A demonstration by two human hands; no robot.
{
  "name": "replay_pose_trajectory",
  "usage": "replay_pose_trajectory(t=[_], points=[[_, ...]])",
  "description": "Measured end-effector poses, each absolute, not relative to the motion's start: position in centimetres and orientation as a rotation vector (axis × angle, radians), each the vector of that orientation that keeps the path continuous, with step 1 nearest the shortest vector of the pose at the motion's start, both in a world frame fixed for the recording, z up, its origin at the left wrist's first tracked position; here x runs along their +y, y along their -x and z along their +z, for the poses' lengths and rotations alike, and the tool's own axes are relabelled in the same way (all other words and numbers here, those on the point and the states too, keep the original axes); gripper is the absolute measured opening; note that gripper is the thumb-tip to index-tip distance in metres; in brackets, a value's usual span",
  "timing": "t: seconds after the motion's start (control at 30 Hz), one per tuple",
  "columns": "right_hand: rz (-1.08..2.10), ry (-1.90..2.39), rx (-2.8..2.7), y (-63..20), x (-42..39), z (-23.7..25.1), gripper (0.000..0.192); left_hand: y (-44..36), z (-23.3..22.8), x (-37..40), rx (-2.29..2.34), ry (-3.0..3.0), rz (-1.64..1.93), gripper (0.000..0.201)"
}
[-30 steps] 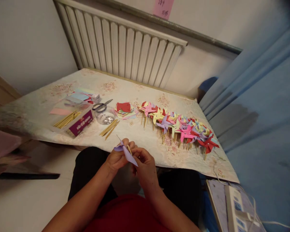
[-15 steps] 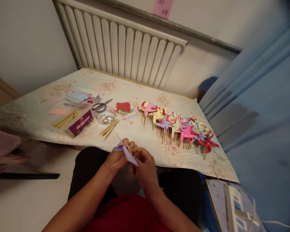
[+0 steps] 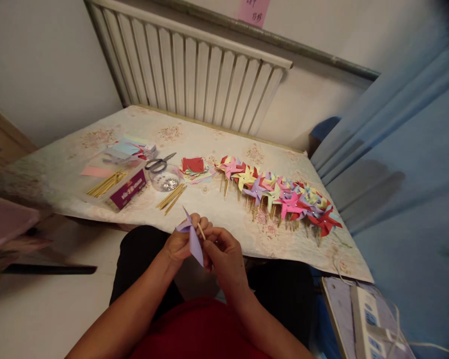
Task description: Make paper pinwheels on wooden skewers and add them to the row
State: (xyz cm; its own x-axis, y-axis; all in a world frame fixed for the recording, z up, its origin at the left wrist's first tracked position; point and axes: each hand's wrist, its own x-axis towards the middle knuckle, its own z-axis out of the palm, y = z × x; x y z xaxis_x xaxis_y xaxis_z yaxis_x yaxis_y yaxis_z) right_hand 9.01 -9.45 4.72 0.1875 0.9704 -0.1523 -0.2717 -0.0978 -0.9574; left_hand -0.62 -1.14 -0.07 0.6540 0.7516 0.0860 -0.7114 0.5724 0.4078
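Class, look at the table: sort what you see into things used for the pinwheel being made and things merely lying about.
In use:
left hand
right hand
purple paper pinwheel
wooden stick

Lying about:
scissors
finished pinwheels
box of sticks
loose sticks
paper squares
clear dish

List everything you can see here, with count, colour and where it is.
purple pinwheel: one, purple, held in both hands
stick: one, tan, at the pinwheel
finished pinwheels: many, mixed colours, row on table right
loose sticks: several, tan, table centre
box of sticks: one, purple label, table left
scissors: one, grey handles, behind dish
clear dish: one, by scissors
paper squares: stack, red on top
table: one, floral cover
radiator: one, white, wall
left hand: holds pinwheel
right hand: at stick
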Motion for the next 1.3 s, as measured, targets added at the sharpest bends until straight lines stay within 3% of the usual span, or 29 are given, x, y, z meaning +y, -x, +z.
replay_pose_trajectory(t=[1.3], points=[[1.272,1.238,-0.814,-9.09,-9.34,5.13,0.014,0.63,0.66,-1.17,0.160,-0.478,0.882,0.040]])
